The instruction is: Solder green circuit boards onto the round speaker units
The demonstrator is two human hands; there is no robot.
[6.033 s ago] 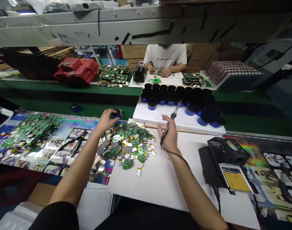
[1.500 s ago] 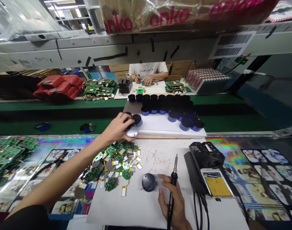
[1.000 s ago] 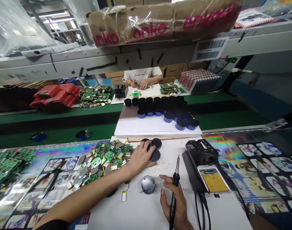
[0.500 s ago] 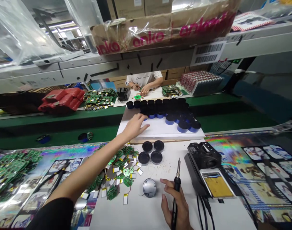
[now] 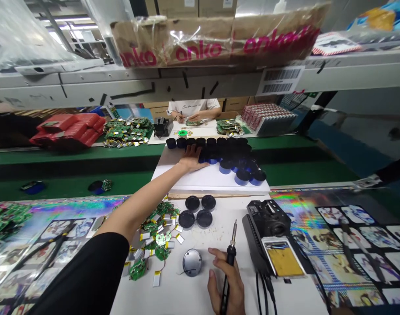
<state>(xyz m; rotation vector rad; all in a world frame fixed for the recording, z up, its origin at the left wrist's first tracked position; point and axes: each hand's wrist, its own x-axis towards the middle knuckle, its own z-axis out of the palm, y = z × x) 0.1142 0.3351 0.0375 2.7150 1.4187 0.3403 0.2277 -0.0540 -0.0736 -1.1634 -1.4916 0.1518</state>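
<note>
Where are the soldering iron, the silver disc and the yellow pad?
soldering iron (image 5: 231, 254), head view, upper part of its black grip
silver disc (image 5: 191, 261), head view, middle of its upper face
yellow pad (image 5: 284, 260), head view, middle of its top

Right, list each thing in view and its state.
Soldering iron: held, tip up
Silver disc: lying flat
Four black pieces: grouped two by two
Blue-sided pieces: crowded together
Circuit boards: heaped
Pliers: handles spread
Soldering station: power unclear
Left grip: at blue-sided pieces, hold unclear
Right grip: holding iron
</note>
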